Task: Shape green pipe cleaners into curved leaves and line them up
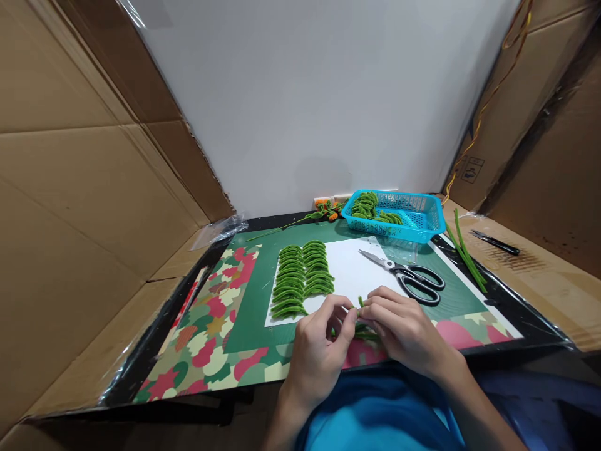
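My left hand (319, 344) and my right hand (404, 326) meet at the front edge of the table, fingertips pinched together. Between them is a short green pipe cleaner (360, 302), its tip poking up; the rest of it is hidden by my fingers. More green stems (366, 334) lie beneath my hands, partly covered. To the left, two columns of curved, fuzzy green pipe cleaner pieces (290, 282) rest on a white sheet of paper (345, 266). Just beyond my right hand lie scissors (399, 269) with black and grey handles, blades slightly apart.
A blue plastic basket (425, 236) at the back right holds more green pieces. Beside it lies an orange flower on a green stem (323, 212). Long green pipe cleaners (464, 254) and black-handled pliers or snips (496, 242) lie at right. Cardboard walls (61, 188) stand on both sides.
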Demonstrator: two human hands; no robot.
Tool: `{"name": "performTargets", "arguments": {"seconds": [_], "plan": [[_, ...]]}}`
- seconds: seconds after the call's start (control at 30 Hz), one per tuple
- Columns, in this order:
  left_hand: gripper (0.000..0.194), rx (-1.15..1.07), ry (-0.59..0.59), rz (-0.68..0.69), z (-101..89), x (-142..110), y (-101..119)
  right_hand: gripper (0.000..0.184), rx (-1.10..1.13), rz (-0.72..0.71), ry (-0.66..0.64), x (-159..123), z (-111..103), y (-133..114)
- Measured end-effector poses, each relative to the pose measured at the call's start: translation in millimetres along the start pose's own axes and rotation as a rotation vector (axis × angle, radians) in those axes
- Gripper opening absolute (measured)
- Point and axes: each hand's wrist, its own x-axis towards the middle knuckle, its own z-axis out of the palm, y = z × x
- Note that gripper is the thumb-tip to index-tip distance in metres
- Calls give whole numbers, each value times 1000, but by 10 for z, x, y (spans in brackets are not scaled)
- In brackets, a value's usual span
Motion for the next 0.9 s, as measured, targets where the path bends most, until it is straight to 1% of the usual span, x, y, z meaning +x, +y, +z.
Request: {"name": "performTargets", "arguments": {"seconds": [0.1,0.23,0.43,0.73,0.9], "plan": [[10,-14,8,-2,4,-1,-10,25,21,15,-24,-12,-6,9],[10,-28,14,-12,10,-7,-17,24,36,21,-22,-2,-19,8],[11,-37,20,-18,5,-9,-15,12,10,-1,3,9,-13,-11],[14,-28,2,-31,0,-2,3,15,-26,14,4,28,-40,-42],[14,-33,11,-32,12,-10,13,16,-25,14,8,20,-45,-49]]}}
